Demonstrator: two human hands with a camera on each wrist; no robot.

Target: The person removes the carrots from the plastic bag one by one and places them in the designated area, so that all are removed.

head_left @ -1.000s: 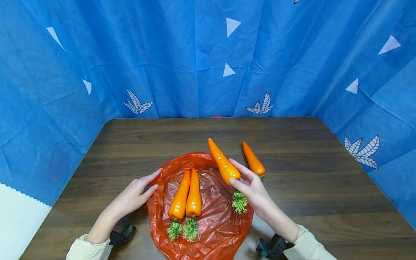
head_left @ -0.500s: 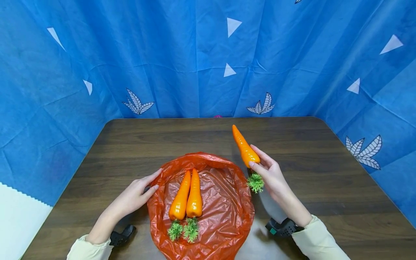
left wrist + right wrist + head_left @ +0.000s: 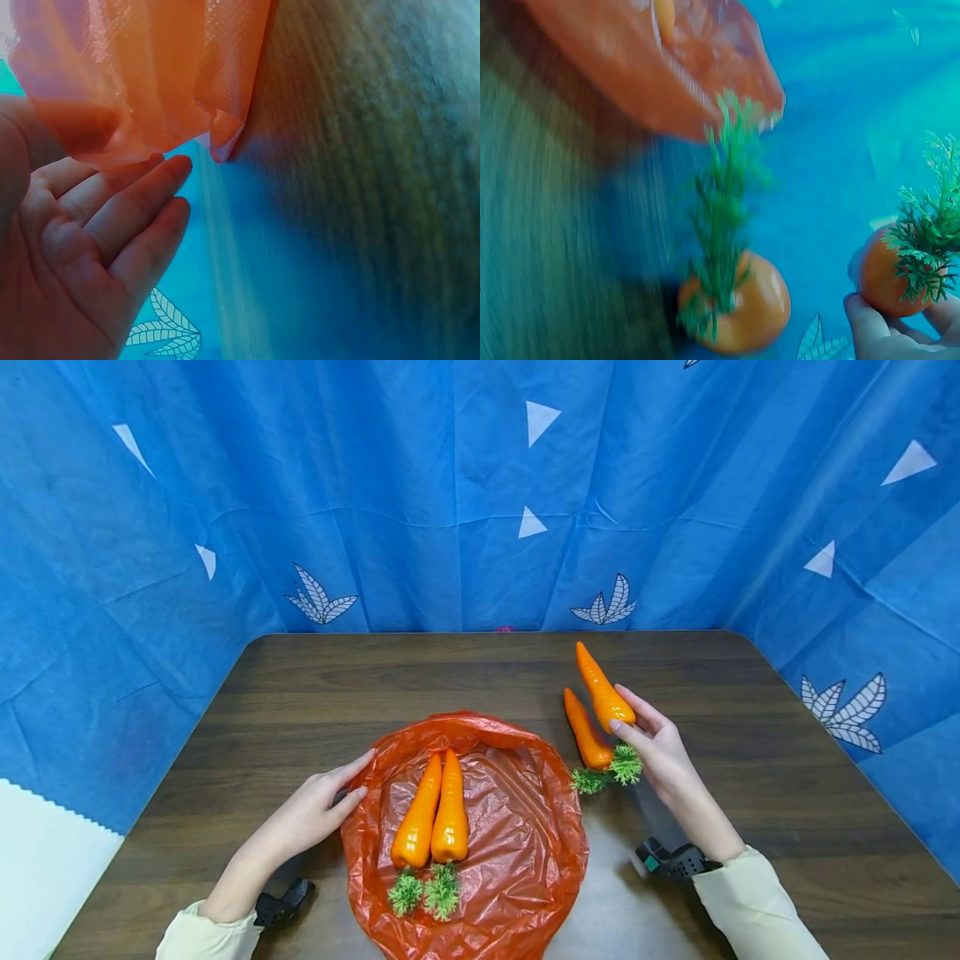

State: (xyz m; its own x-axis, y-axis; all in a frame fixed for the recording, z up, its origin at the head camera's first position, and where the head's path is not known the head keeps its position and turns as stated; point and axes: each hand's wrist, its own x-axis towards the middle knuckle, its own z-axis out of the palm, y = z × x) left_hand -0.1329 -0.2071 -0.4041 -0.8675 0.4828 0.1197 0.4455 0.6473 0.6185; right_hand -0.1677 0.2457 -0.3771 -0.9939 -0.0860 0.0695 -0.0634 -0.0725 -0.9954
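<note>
Your left hand [image 3: 315, 806] touches the red bag [image 3: 517, 860] at its left rim, fingers relaxed. Your right hand [image 3: 660, 752] pinches the held carrot [image 3: 602, 689] by its thick end, tip angled away and leftward. The loose carrot [image 3: 585, 731] lies just left of it on the table [image 3: 375, 677], nearly parallel, nearer your right hand; 2 bagged carrots [image 3: 450, 810] sit nearer your left.

Has a dark wood-grain tabletop [image 3: 750, 777] in the near part, bordered far, left and right by a blue curtain [image 3: 405, 460] with white triangles [image 3: 540, 422] and leaf sprigs [image 3: 318, 597]; shows a white patch [image 3: 45, 860] near left.
</note>
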